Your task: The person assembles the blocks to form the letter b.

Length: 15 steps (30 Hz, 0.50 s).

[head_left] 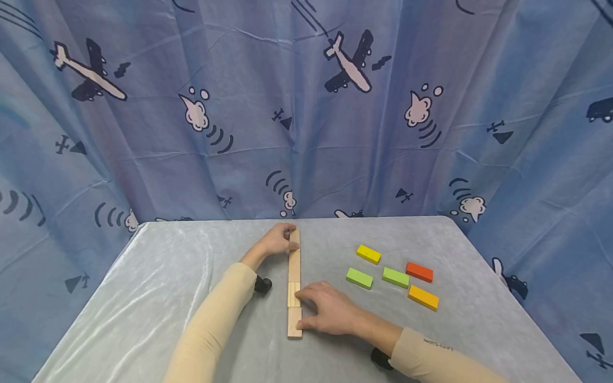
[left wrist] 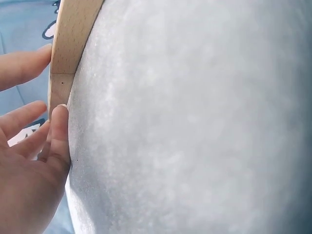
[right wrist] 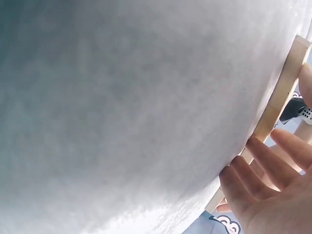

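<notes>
Light wooden blocks (head_left: 294, 268) lie end to end in a straight row running away from me. At the far end, my left hand (head_left: 276, 239) touches the row from the left, thumb and fingers spread apart. In the left wrist view its fingertips are right at the side of the wooden blocks (left wrist: 73, 36), near a joint between two. My right hand (head_left: 332, 311) rests against the near part from the right, index finger and thumb apart along the edge. The right wrist view shows its fairly straight fingers (right wrist: 263, 161) along the wooden row (right wrist: 280, 92).
Right of the row lie a yellow block (head_left: 369, 254), two green blocks (head_left: 359, 278) (head_left: 395, 277), a red block (head_left: 419, 272) and an orange block (head_left: 423, 297). A pale cloth covers the table (head_left: 158, 298). Behind it hangs a blue patterned curtain (head_left: 306, 133).
</notes>
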Each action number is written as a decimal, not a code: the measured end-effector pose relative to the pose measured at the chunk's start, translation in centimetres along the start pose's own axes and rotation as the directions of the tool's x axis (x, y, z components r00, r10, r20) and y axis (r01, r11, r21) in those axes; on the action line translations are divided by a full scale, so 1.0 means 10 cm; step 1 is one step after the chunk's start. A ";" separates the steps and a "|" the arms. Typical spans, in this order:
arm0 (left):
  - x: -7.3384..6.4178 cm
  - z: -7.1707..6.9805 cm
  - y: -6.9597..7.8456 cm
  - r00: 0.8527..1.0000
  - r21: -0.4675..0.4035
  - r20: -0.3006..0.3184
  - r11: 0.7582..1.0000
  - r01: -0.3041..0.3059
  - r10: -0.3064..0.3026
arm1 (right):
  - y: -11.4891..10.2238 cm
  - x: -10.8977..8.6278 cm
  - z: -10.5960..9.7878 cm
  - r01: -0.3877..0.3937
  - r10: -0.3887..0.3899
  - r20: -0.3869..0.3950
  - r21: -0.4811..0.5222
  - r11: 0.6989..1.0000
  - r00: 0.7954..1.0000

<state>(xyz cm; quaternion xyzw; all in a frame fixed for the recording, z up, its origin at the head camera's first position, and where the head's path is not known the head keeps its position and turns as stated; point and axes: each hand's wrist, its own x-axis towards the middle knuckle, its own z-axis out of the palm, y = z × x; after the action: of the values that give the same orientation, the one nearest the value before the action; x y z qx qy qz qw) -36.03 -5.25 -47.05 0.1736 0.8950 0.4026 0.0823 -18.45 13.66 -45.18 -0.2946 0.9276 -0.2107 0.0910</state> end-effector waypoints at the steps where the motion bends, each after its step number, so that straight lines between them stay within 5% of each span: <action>1: 0.00 0.00 0.00 1.000 0.000 0.001 1.000 0.002 -0.002 | 0.00 0.00 0.00 -0.005 0.005 0.003 0.000 1.000 1.000; 15: -0.01 -0.02 -0.01 1.000 -0.011 0.013 1.000 0.002 -0.002 | -0.02 0.02 0.00 -0.067 0.066 0.013 0.046 0.997 0.998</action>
<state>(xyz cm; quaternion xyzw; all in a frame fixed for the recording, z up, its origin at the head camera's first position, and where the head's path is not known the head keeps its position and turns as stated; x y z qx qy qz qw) -36.06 -5.52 -47.01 0.1747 0.8925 0.4062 0.0895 -18.51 13.45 -45.12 -0.2625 0.9313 -0.2274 0.1102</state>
